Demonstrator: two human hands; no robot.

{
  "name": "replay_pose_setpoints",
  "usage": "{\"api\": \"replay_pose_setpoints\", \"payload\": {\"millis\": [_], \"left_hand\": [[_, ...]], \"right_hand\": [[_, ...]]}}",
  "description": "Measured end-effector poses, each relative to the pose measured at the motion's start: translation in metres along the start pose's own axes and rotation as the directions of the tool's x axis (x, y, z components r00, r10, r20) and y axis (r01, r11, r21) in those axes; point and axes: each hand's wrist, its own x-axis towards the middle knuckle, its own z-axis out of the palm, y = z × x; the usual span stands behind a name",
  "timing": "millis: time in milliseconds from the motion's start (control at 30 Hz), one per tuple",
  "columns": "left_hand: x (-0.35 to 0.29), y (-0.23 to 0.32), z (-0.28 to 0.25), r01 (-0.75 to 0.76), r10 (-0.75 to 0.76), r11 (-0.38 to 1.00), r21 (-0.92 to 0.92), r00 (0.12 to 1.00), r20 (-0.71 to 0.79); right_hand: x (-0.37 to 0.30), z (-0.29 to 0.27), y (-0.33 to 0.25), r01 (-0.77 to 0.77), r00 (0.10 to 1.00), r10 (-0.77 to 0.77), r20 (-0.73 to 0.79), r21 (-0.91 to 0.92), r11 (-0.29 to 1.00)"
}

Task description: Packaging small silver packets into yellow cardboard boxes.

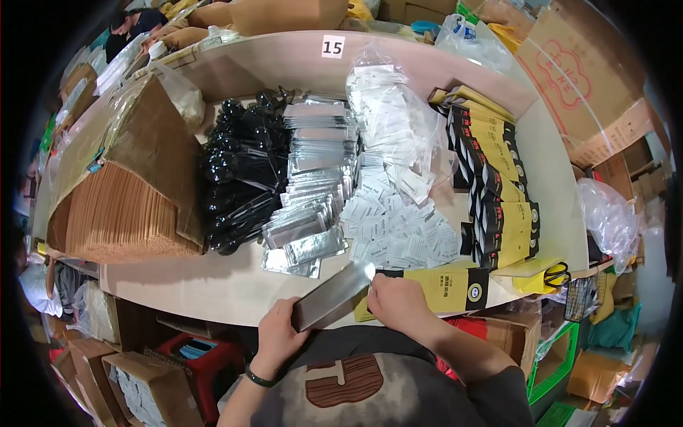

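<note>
My left hand (279, 329) is closed around the lower left end of a flat silver foil packet (331, 293), which slants up to the right in front of my body. At its upper right end my right hand (393, 297) is closed, fingertips pressed against the foil; a small bright patch shows there, foil or white paper, I cannot tell which. Beneath my right hand lies a yellow and black pouch (445, 290) at the table's front edge. Beyond the packet are a pile of small white sachets (402, 231) and an overlapping stack of silver foil packets (313, 178).
Bundled black items in clear wrap (245, 167) lie left of the foil stack. A cardboard box of brown sheets (131, 206) stands farther left. Yellow and black pouches (501, 192) line the right side, near black-handled scissors (556, 275). A low panel (284, 60) borders the table (192, 292).
</note>
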Motion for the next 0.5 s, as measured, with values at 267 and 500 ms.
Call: {"api": "replay_pose_setpoints", "payload": {"millis": [267, 500], "left_hand": [[0.014, -0.01, -0.043, -0.189, 0.165, 0.975, 0.116, 0.967, 0.193], [0.012, -0.005, -0.019, -0.272, 0.27, 0.96, 0.069, 0.962, 0.036]], "right_hand": [[0.008, 0.029, -0.032, 0.086, 0.991, -0.102, 0.089, 0.166, 0.982], [0.111, -0.02, 0.045, -0.067, 0.894, 0.136, -0.428, 0.172, 0.983]]}}
